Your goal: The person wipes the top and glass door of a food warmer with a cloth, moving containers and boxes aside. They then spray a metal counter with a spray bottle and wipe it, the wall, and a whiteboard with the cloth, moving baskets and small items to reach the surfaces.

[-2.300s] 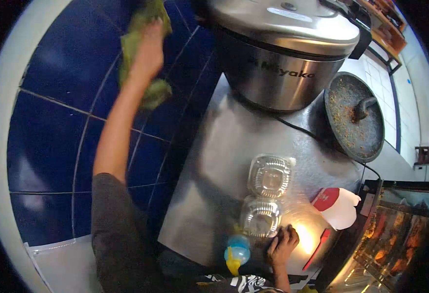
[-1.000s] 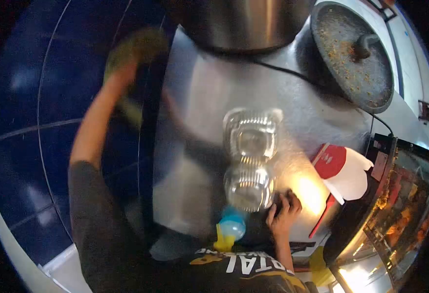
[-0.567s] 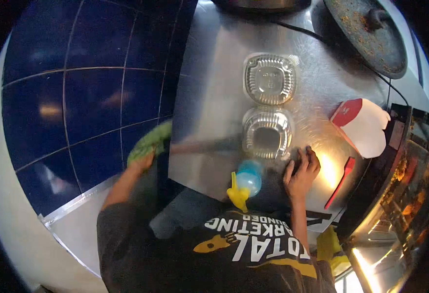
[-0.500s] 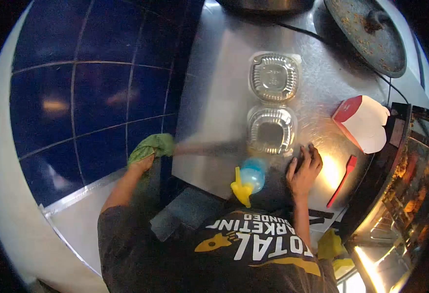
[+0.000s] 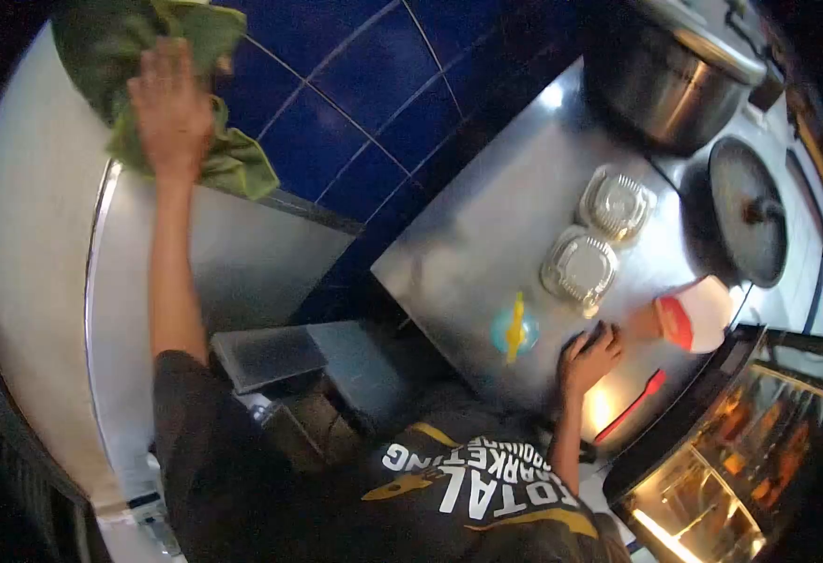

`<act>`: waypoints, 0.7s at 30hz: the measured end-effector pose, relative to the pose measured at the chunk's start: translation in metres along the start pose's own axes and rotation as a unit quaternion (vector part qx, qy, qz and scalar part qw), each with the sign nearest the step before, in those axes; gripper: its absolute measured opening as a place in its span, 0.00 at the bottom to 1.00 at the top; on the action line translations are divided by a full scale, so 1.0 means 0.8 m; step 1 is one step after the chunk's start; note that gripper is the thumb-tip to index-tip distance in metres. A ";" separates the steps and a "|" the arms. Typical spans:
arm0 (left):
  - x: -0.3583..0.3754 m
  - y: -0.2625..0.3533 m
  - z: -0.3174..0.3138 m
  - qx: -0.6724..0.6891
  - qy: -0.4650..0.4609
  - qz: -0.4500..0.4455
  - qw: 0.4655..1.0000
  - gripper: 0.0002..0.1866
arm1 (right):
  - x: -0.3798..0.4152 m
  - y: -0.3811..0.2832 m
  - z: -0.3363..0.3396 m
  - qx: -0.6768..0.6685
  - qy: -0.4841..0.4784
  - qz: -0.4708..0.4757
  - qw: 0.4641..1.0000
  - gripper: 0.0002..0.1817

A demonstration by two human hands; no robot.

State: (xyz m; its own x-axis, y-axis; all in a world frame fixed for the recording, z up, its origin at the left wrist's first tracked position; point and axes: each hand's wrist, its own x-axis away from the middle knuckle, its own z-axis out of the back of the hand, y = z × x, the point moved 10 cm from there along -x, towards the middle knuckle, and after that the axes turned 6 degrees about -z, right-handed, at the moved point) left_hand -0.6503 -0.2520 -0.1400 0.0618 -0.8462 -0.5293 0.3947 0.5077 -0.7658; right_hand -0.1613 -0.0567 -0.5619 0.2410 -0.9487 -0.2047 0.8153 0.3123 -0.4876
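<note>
My left hand (image 5: 173, 117) lies flat with its fingers stretched out, on top of a green cloth (image 5: 242, 167) at the upper left. Part of the cloth spreads past the hand over the corner of a light surface. My right hand (image 5: 591, 361) rests on the steel table (image 5: 486, 225), fingers apart and a little bent, with nothing in it. Just beyond that hand sits a clear plastic clamshell container (image 5: 582, 267), its two halves side by side. To its left are a light blue round item and a yellow tool (image 5: 515, 328) lying across it.
A red spatula or brush (image 5: 632, 408) lies right of my right hand. Behind it stands a red-and-white paper box (image 5: 697, 314). A large pot (image 5: 669, 89) and a lid (image 5: 747, 211) are at the back, a lit display oven (image 5: 721, 460) on the right. Blue tiles (image 5: 355, 84) line the wall.
My left hand has moved up and left with the cloth, from bunching it to lying flat on it. The view has turned left. My right hand stays on the table.
</note>
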 end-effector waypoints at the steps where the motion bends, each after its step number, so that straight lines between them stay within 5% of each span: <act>1: 0.019 0.012 -0.013 0.021 -0.027 0.019 0.999 0.35 | 0.001 0.000 0.005 -0.001 -0.001 0.005 1.000 0.22; 2: 0.028 0.034 -0.026 0.039 -0.047 0.039 0.997 0.35 | -0.001 -0.007 0.011 -0.006 0.005 0.010 1.000 0.22; 3: 0.050 0.059 -0.073 -0.042 -0.246 0.067 0.966 0.32 | 0.000 -0.005 0.009 -0.006 -0.004 -0.001 1.000 0.22; 4: 0.093 0.098 -0.099 0.111 -0.132 0.080 0.982 0.30 | 0.000 -0.004 0.012 -0.019 0.004 0.001 1.000 0.22; 5: 0.111 0.139 -0.094 0.249 -0.248 0.100 0.931 0.29 | 0.001 0.000 0.009 -0.019 -0.004 0.001 1.000 0.22; 6: 0.109 0.166 -0.075 0.306 -0.211 0.120 0.920 0.27 | 0.002 -0.001 0.012 -0.036 0.001 0.010 0.999 0.22; 7: 0.143 0.185 -0.090 0.471 -0.243 0.166 0.831 0.28 | 0.003 -0.004 0.014 -0.032 0.006 0.003 0.999 0.22; 10: 0.167 0.186 -0.128 0.482 -0.235 0.119 0.836 0.20 | 0.001 -0.001 0.008 -0.004 0.014 0.008 1.000 0.21; 12: 0.177 0.143 -0.134 0.304 -0.367 0.034 0.878 0.14 | 0.002 -0.009 0.010 -0.003 0.015 0.009 1.000 0.21; 14: 0.200 0.088 -0.148 0.307 -0.288 0.005 0.907 0.12 | 0.003 -0.010 0.013 -0.007 0.009 0.006 1.000 0.22; 16: 0.121 -0.041 -0.041 0.156 -0.206 0.208 0.943 0.23 | 0.003 -0.013 0.013 -0.008 0.001 0.004 1.000 0.22; 19: 0.046 -0.019 0.029 0.030 -0.067 0.084 0.994 0.28 | 0.006 0.005 -0.003 -0.018 -0.002 0.002 1.000 0.22; 21: 0.059 -0.017 -0.029 0.116 -0.055 0.082 0.988 0.32 | 0.007 0.003 -0.006 0.003 0.002 -0.001 1.000 0.23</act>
State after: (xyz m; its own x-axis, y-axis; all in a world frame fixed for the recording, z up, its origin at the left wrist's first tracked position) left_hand -0.6739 -0.2953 -0.1627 0.2361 -0.7749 -0.5863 0.5693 0.5993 -0.5628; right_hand -0.1602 -0.0607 -0.5681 0.2378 -0.9488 -0.2079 0.8187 0.3110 -0.4827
